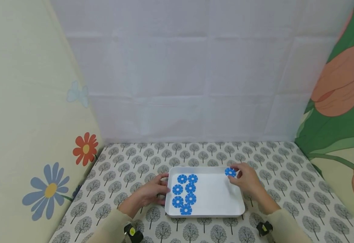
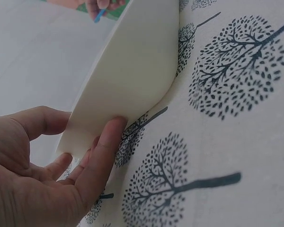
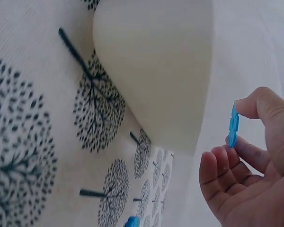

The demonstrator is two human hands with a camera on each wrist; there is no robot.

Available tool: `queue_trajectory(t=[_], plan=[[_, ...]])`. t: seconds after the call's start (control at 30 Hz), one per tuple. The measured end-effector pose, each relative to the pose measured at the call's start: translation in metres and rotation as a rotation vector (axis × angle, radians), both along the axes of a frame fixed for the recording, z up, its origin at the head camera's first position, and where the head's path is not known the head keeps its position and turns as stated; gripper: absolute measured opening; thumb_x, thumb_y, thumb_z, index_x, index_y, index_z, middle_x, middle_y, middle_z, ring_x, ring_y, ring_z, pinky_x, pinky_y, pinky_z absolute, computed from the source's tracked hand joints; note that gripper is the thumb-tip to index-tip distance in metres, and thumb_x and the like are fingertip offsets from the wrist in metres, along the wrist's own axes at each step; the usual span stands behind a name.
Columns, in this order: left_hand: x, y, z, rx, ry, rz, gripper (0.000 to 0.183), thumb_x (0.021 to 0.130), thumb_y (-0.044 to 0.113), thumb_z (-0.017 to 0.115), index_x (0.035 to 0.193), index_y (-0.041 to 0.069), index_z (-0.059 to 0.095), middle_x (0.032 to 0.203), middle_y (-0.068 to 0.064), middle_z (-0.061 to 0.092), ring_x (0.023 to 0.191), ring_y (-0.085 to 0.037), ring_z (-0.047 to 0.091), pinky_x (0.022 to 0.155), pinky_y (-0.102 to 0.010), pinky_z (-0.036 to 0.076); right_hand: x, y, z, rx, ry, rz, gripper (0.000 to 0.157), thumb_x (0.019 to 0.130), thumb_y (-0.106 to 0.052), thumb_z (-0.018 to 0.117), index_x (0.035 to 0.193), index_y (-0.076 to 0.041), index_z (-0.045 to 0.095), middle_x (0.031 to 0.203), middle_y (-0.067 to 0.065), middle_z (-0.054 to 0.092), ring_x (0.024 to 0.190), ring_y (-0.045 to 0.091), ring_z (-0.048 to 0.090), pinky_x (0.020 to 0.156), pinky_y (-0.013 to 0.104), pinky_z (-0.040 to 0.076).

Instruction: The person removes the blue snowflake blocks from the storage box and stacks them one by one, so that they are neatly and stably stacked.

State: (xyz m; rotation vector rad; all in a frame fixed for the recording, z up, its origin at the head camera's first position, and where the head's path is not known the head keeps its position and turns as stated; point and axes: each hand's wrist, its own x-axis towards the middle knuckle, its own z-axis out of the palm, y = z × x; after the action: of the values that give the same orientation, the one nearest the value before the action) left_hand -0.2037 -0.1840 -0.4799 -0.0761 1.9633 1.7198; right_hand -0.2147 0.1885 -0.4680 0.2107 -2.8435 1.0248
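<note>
A white backdrop hangs behind the table, whose cloth bears a print of trees. The white tray lies on it, long side toward the person.

The left hand grips the tray's left end, one digit over the rim and others against the outer wall. A light, level hold there should be enough; lifting or squeezing might tilt the tray and slide what lies in it.

The right hand pinches one blue disc between thumb and fingertip at the tray's far right corner. Holding it by opposite edges, as here, leaves its faces free and probably makes for a clean release; a low, slow touch is best for so thin a piece.

Seven discs lie in the tray's left half, roughly in two columns, some touching. The held disc is well apart from them; its exact height I cannot tell.
</note>
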Motion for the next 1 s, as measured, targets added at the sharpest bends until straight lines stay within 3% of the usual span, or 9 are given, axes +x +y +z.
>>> queue_trajectory(t=[0.43, 0.77, 1.0], plan=[[0.000, 0.001, 0.002, -0.017, -0.023, 0.026, 0.077, 0.091, -0.001, 0.065, 0.157, 0.012, 0.028, 0.125, -0.023, 0.048, 0.104, -0.035, 0.063, 0.076, -0.047, 0.062, 0.006, 0.030, 0.001, 0.013, -0.063, -0.058, 0.045, 0.087, -0.017, 0.075, 0.127, 0.001, 0.064, 0.108, 0.013, 0.061, 0.085, 0.020, 0.056, 0.064, 0.029, 0.049], [-0.002, 0.001, 0.002, -0.007, -0.028, 0.024, 0.078, 0.090, 0.000, 0.066, 0.157, 0.013, 0.028, 0.125, -0.022, 0.047, 0.104, -0.035, 0.062, 0.075, -0.046, 0.062, 0.005, 0.056, -0.007, 0.005, -0.019, -0.068, 0.048, 0.087, -0.015, 0.075, 0.128, 0.005, 0.063, 0.109, 0.017, 0.062, 0.083, 0.021, 0.057, 0.059, 0.027, 0.048], [-0.001, 0.001, 0.000, -0.008, -0.021, 0.016, 0.077, 0.091, 0.000, 0.066, 0.157, 0.012, 0.028, 0.125, -0.022, 0.047, 0.102, -0.034, 0.062, 0.073, -0.045, 0.061, 0.006, 0.070, -0.012, 0.013, -0.047, -0.081, 0.049, 0.087, -0.016, 0.075, 0.128, 0.007, 0.062, 0.109, 0.020, 0.061, 0.084, 0.023, 0.057, 0.062, 0.029, 0.048]])
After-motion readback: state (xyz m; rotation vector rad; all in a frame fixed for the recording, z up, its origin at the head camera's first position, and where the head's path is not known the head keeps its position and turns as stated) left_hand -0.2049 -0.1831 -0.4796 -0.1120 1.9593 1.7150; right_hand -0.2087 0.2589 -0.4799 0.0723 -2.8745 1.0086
